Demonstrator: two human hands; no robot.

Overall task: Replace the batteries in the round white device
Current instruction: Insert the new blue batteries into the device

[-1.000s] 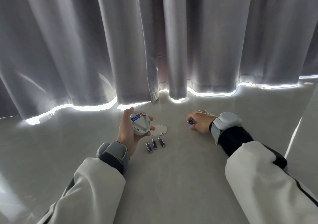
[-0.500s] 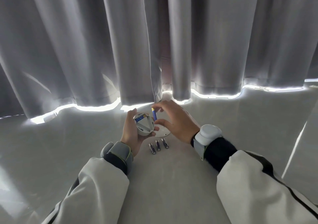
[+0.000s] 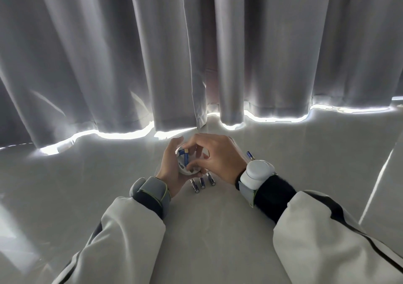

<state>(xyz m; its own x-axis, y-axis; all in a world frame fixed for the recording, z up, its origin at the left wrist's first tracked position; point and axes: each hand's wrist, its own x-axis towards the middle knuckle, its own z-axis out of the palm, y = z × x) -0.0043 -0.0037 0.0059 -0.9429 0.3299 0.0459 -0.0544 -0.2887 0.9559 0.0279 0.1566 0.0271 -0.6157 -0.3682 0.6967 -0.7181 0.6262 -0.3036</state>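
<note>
At mid-frame the left hand [image 3: 172,171] and right hand [image 3: 220,159] hid most of the round white device [image 3: 182,167] and the lower end of the pinched battery [image 3: 186,157].

The left hand [image 3: 172,166] grips the round white device [image 3: 185,168]; the right hand [image 3: 218,159] pinches a blue battery [image 3: 186,158] against it.
</note>
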